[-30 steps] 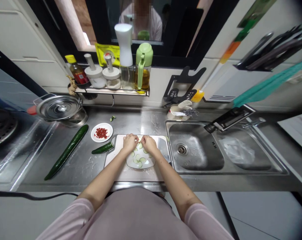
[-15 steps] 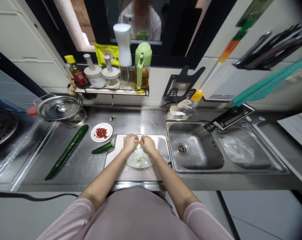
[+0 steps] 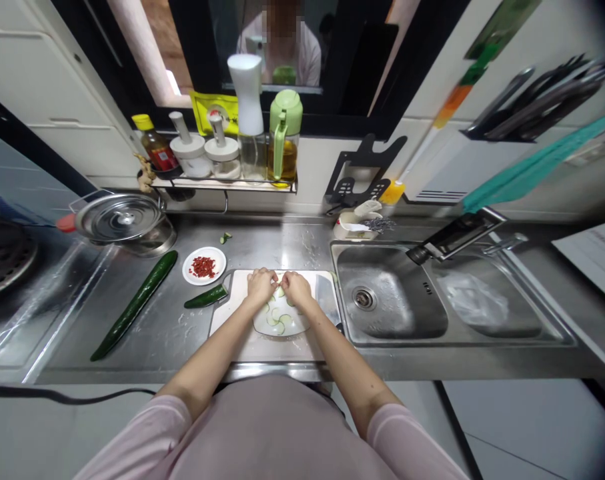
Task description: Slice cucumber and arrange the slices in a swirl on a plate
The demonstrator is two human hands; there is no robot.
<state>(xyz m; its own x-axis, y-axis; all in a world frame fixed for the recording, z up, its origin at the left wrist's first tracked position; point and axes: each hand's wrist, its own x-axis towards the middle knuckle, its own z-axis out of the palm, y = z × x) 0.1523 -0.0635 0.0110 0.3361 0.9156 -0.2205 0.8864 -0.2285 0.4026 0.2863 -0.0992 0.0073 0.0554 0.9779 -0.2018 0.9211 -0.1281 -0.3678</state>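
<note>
Forearms (image 3: 217, 353) angled inward — left hand (image 3: 261, 285) and right hand (image 3: 296, 287) nearly touching over plate (image 3: 293, 329), fingertips (image 3: 274, 286) pinching a cucumber slice (image 3: 281, 292).

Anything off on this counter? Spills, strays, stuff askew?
Minor only. A stray cucumber scrap lies on the steel counter behind the chilli dish, away from the cutting board. Water droplets speckle the steel near the board. A cucumber half lies off the board's left edge. Nothing looks damaged or tipped.

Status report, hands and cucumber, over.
Left hand and right hand fingertips together over a cucumber slice, grip unclear. Plate of slices on cutting board. Cucumber stub beside board, left.
</note>
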